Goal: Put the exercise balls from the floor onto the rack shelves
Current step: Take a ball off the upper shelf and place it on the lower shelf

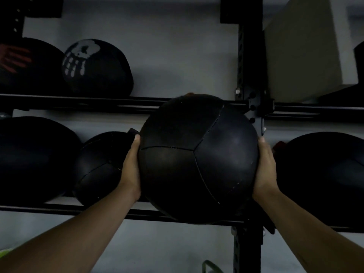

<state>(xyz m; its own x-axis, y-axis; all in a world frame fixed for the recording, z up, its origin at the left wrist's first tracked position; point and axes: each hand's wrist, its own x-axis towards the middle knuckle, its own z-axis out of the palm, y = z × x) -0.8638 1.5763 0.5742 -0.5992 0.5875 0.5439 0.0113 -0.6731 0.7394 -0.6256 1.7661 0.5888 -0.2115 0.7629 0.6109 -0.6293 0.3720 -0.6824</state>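
Note:
A large black stitched exercise ball [197, 156] is held between both my hands in front of the rack. My left hand [131, 168] presses flat on its left side and my right hand [265, 170] on its right side. The ball spans the gap between the upper shelf rail [88, 104] and the lower shelf rail [98, 210], right by the black upright post [249, 66]. Whether its underside touches the lower rail is hidden.
On the upper shelf sit a ball with a white skull print [96, 67] and a ball with red print [23, 66]. The lower shelf holds two black balls at left [98, 166] [33, 158] and one at right [323, 174]. A pale box [303, 48] stands upper right.

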